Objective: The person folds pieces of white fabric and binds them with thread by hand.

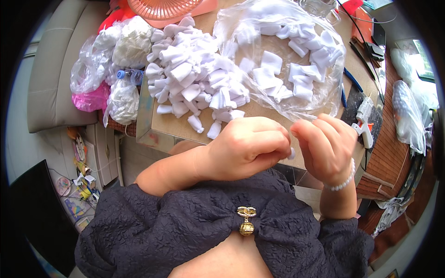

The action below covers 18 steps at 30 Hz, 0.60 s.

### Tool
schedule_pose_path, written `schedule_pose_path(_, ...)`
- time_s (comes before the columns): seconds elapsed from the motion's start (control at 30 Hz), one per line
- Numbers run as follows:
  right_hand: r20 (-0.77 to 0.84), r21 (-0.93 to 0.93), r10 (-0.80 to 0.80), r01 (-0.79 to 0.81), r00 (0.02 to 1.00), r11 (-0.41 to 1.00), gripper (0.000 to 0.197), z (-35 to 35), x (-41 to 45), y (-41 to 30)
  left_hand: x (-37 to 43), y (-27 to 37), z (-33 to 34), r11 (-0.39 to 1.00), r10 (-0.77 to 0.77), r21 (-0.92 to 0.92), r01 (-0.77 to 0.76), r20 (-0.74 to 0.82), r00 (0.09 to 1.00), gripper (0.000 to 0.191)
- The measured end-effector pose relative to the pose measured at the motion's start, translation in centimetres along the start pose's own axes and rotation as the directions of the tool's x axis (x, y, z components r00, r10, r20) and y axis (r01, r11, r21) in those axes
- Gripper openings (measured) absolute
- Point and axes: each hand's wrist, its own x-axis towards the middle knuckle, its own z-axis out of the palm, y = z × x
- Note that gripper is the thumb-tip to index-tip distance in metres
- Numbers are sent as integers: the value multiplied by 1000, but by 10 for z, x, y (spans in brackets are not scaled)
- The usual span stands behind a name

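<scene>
My left hand (pixel 255 147) is curled at the table's front edge, its fingers closed on a small white fabric piece (pixel 292 153). Only a tip of that piece shows; the fingers hide the rest. Close beside it on the right is my right hand (pixel 326 146), raised with bent fingers and a beaded bracelet at the wrist. Whether it pinches anything cannot be made out. Beyond my left hand lies a heap of small white fabric pieces (pixel 194 73), some gathered at one end. Beyond my right hand, a clear plastic bag (pixel 335 87) is spread out around more white fabric pieces (pixel 271 62).
A white glue gun (pixel 364 121) rests at the right beside a blue-handled tool (pixel 354 80). An orange-pink fan (pixel 167 12) stands at the far edge. Left of the heap are stuffed plastic bags (pixel 90 69) and a blue-capped bottle (pixel 131 75). Another filled bag (pixel 405 111) sits far right.
</scene>
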Motion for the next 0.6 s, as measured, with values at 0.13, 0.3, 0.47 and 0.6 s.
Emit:
schedule_pose_path(0.13,26,47,-11,10,1000,999,18,10,-16,-15,-2,0,-11,988,-153,-8,155,-198,968,13)
schedule_pose_path(0.3,8,-82,-104,104,995,991,25,-1,-4,-11,-8,-11,5,984,-159,67,163,-64,985,12)
schedule_pose_path(0.47,110,13,4,-6,994,1000,21,15,-25,-11,-15,-11,5,909,-379,-238,341,-139,915,6)
schedule_pose_path(0.6,88,-41,-51,55,995,998,23,9,-20,-14,-19,-20,10,925,-379,-69,375,-70,923,5)
